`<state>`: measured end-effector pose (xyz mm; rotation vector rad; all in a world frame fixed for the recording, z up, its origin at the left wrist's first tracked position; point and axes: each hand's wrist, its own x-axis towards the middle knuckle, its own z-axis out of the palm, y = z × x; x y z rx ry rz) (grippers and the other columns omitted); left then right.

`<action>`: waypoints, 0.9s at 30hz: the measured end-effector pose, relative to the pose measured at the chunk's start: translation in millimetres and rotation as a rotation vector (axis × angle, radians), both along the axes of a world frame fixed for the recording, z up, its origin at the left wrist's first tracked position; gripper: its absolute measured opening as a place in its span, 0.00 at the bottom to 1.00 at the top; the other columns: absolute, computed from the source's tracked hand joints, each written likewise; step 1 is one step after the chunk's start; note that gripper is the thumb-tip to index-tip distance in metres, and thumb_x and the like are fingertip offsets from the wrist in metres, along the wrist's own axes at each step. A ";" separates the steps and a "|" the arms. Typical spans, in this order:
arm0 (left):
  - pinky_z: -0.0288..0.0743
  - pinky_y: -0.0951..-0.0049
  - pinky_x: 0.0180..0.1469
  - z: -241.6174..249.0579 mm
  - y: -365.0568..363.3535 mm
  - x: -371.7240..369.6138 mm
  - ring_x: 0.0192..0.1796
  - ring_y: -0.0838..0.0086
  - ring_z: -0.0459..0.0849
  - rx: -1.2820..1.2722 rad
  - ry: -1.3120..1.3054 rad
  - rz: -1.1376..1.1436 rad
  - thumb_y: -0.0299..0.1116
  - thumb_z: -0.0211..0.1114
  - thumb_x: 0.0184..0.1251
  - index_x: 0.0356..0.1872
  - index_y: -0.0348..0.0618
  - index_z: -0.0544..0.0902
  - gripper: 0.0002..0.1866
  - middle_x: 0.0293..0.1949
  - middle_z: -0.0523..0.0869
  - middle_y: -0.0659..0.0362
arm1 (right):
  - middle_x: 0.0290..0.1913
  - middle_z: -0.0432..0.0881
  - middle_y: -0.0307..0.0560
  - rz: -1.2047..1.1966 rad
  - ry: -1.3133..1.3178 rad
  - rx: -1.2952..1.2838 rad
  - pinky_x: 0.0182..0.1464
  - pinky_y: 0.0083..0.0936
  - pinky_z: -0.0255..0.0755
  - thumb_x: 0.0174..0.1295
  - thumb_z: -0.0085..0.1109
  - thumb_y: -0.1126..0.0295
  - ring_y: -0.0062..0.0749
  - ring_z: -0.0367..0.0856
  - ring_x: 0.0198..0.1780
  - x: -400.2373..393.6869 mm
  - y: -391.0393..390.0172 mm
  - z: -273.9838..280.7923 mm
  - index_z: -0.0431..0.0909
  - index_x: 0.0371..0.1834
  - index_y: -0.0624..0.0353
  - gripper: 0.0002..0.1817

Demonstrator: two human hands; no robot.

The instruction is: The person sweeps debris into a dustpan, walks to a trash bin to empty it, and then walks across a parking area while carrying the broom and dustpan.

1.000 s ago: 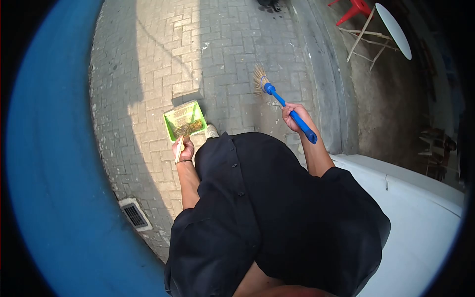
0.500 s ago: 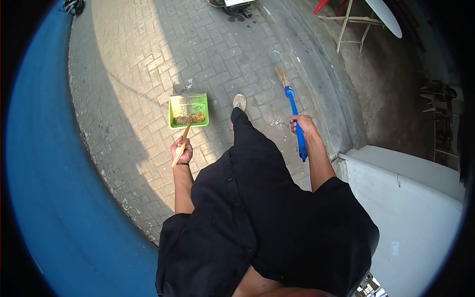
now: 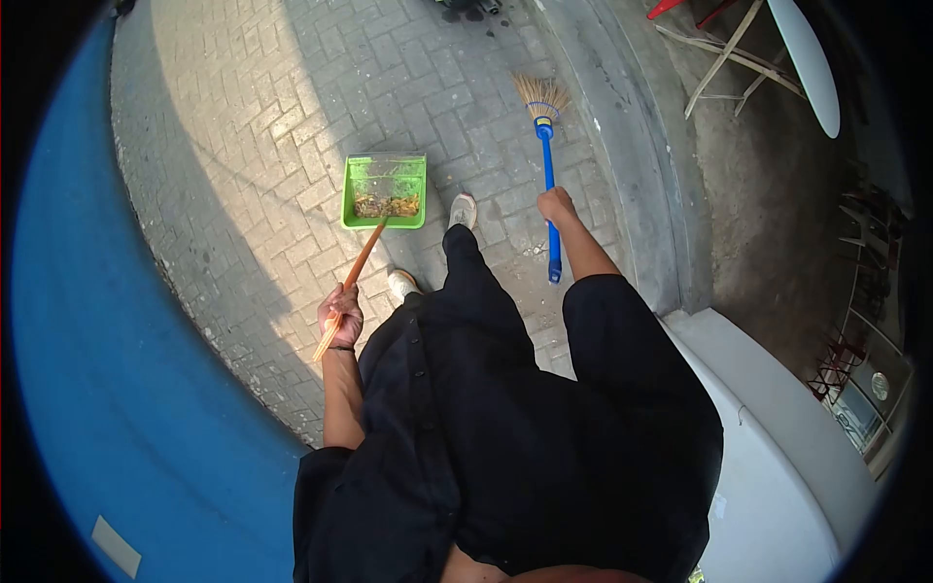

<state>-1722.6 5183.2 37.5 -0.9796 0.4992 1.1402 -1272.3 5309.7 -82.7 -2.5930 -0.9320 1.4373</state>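
My left hand is wrapped round the long orange-brown handle of a dustpan. The green dustpan is out in front of that hand, over the paving, and dry leaves and dirt lie along its near side. In my right hand is a broom with a blue handle. Its straw bristles fan out and point away from me, well to the right of the dustpan. Two light shoes show on the ground, one shoe ahead of the other.
Grey paving bricks run ahead, partly sunlit. A blue wall borders the left side. On the right, a concrete kerb leads to a folding table with a white top, and a white wall stands nearer me.
The broom has swung left, and its bristles now show spread wide. The dustpan has shifted slightly right and farther from my left hand. A second shoe has come into view.
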 end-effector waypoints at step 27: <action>0.67 0.83 0.20 -151.1 -4.8 -132.7 0.17 0.81 0.68 -0.058 0.236 -0.501 0.27 0.48 0.65 0.58 0.35 0.56 0.21 0.14 0.67 0.64 | 0.16 0.71 0.48 0.276 0.193 -0.207 0.15 0.29 0.65 0.53 0.56 0.70 0.32 0.72 0.14 -153.8 -184.1 146.0 0.69 0.28 0.69 0.11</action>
